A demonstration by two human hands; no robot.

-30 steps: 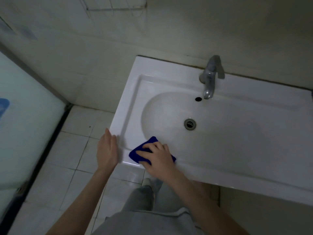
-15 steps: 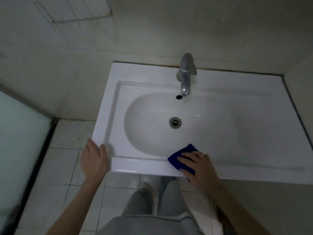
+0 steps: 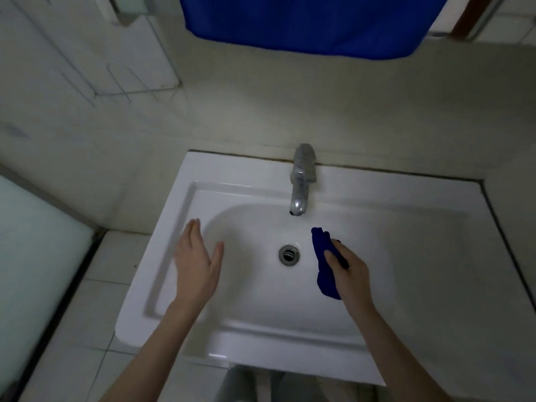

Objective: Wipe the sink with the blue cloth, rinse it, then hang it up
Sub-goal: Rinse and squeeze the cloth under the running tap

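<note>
The white sink (image 3: 406, 224) fills the middle of the view, with its drain (image 3: 289, 254) in the centre of the basin and a chrome tap (image 3: 301, 181) at the back. My right hand (image 3: 349, 271) grips the bunched blue cloth (image 3: 324, 265) above the basin, just right of the drain and below the tap spout. My left hand (image 3: 198, 261) hovers flat over the basin's left side with its fingers spread and nothing in it.
A large blue towel (image 3: 313, 21) hangs on the wall above the sink. A wire rack (image 3: 127, 74) is fixed on the wall at upper left. A frosted glass panel (image 3: 32, 250) and tiled floor (image 3: 84, 329) lie to the left.
My right hand lifted the cloth off the front rim and bunched it over the basin near the drain. My left hand left the sink's front left corner and moved over the basin. The view tilted up.
</note>
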